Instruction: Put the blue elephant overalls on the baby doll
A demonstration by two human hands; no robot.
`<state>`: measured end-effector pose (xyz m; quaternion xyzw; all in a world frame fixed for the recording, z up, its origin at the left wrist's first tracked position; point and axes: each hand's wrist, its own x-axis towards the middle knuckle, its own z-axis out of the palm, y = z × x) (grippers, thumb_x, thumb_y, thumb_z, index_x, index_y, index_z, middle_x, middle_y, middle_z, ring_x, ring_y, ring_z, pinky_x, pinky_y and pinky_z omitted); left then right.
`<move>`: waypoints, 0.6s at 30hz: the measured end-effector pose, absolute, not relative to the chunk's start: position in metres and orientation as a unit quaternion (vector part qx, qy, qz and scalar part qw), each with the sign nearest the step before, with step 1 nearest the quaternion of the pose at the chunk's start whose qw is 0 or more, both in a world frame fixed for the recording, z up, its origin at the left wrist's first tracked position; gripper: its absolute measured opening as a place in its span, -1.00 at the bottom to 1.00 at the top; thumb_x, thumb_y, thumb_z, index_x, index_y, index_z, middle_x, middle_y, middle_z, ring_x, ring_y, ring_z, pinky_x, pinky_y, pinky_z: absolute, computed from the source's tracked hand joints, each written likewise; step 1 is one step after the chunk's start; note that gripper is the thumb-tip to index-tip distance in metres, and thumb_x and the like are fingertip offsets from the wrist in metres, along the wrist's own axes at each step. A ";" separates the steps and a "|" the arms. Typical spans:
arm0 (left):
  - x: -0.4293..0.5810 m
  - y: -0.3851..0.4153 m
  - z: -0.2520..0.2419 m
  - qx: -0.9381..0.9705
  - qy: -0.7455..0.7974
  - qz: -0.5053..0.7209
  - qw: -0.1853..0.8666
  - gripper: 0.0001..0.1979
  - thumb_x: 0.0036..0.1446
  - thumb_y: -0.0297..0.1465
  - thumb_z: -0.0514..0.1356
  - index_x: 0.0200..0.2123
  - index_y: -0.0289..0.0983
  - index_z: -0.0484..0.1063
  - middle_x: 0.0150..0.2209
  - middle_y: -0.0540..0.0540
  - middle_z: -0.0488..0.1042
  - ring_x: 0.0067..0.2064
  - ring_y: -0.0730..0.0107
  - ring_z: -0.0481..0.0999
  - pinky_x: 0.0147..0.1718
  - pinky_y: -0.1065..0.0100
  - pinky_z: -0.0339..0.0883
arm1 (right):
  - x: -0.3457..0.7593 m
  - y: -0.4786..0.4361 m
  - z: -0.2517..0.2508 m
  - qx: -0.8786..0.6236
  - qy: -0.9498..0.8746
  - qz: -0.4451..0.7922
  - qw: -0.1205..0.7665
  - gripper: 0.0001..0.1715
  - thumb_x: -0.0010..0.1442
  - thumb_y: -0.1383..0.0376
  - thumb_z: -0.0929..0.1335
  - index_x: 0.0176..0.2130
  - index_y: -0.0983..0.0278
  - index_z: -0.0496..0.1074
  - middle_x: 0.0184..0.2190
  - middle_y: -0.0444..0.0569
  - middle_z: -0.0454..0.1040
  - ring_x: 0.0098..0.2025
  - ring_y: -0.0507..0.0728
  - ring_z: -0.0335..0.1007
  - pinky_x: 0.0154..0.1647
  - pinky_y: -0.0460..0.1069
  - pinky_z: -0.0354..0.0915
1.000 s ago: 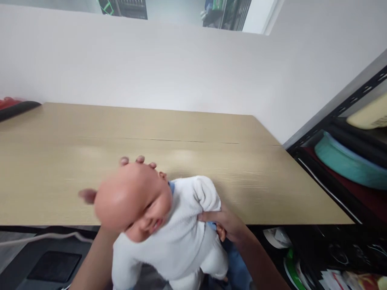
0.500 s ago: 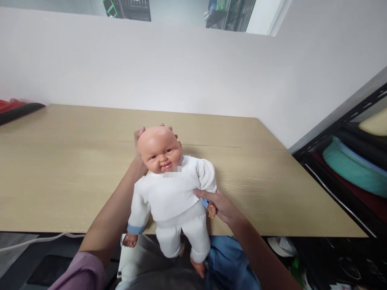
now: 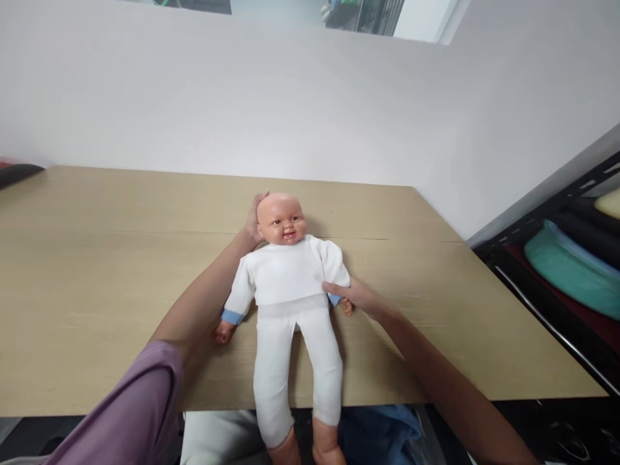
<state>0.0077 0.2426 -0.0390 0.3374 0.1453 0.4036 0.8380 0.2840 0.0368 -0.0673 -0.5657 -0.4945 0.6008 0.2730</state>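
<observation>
A baby doll [image 3: 293, 278] in a white top and white trousers with blue cuffs lies face up over the table [image 3: 121, 290], its legs hanging past the near edge. My left hand [image 3: 254, 219] cups the side and back of the doll's head, with most of its fingers hidden behind it. At the doll's other side, my right hand [image 3: 351, 294] grips the sleeve and flank, thumb over the white top and the other fingers out of sight.
Black shelving [image 3: 547, 258] with a folded teal cloth [image 3: 571, 265] stands at the right. A pale wall [image 3: 252, 97] rises behind the table. Under the near edge are a blue cloth [image 3: 380, 429] and a light grey cloth [image 3: 217, 439]. A dark object [image 3: 19, 174] sits at the far left.
Both hands have moved the doll forward over the table, away from me. Its legs, earlier bent below the edge, now stretch out straighter.
</observation>
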 end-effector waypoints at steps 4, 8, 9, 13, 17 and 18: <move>0.003 0.282 -0.042 0.351 0.167 0.410 0.825 -0.29 0.24 0.19 0.26 0.07 -0.34 0.62 -0.01 -0.29 0.76 0.06 -0.08 0.74 0.24 -0.02 0.54 | 0.294 0.049 -0.078 -0.545 -0.553 0.544 0.318 -0.28 0.00 -0.30 0.60 -0.27 0.20 0.44 -0.52 -0.13 0.54 -0.47 0.11 0.48 -0.41 -0.02 0.39; 0.002 0.313 -0.045 0.367 0.203 0.397 0.816 -0.26 0.24 0.21 0.25 0.11 -0.34 0.62 0.05 -0.32 0.75 0.13 -0.13 0.72 0.26 -0.04 0.54 | 0.294 0.050 -0.088 -0.573 -0.588 0.437 0.368 -0.42 0.29 -0.27 0.42 -0.23 0.18 0.40 -0.47 -0.18 0.45 -0.44 0.11 0.43 -0.36 0.01 0.32; 0.003 0.318 -0.047 0.371 0.211 0.391 0.816 -0.25 0.25 0.21 0.24 0.11 -0.34 0.62 0.07 -0.33 0.74 0.14 -0.14 0.71 0.26 -0.04 0.54 | 0.295 0.049 -0.089 -0.588 -0.603 0.394 0.368 -0.46 0.36 -0.23 0.38 -0.26 0.17 0.39 -0.47 -0.18 0.43 -0.44 0.11 0.40 -0.35 0.01 0.28; 0.015 0.330 -0.057 0.386 0.253 0.381 0.801 -0.30 0.31 0.19 0.21 0.07 -0.33 0.64 0.02 -0.31 0.76 0.11 -0.11 0.73 0.25 -0.01 0.56 | 0.298 0.048 -0.093 -0.636 -0.652 0.221 0.350 -0.52 0.45 -0.09 0.32 -0.36 0.17 0.34 -0.43 -0.10 0.45 -0.38 0.15 0.36 -0.30 0.04 0.19; 0.023 0.339 -0.068 0.404 0.290 0.368 0.786 -0.31 0.31 0.20 0.21 0.03 -0.33 0.66 -0.06 -0.31 0.77 0.08 -0.15 0.75 0.25 -0.04 0.56 | 0.298 0.049 -0.096 -0.648 -0.682 0.120 0.317 -0.56 0.48 -0.05 0.29 -0.32 0.18 0.39 -0.33 0.01 0.51 -0.26 0.23 0.42 -0.20 0.08 0.23; 0.024 0.342 -0.071 0.405 0.295 0.365 0.785 -0.31 0.31 0.19 0.22 0.03 -0.33 0.66 -0.05 -0.31 0.77 0.09 -0.16 0.74 0.26 -0.04 0.55 | 0.298 0.048 -0.097 -0.651 -0.684 0.111 0.310 -0.57 0.49 -0.04 0.28 -0.29 0.19 0.41 -0.31 0.04 0.52 -0.23 0.25 0.44 -0.18 0.09 0.25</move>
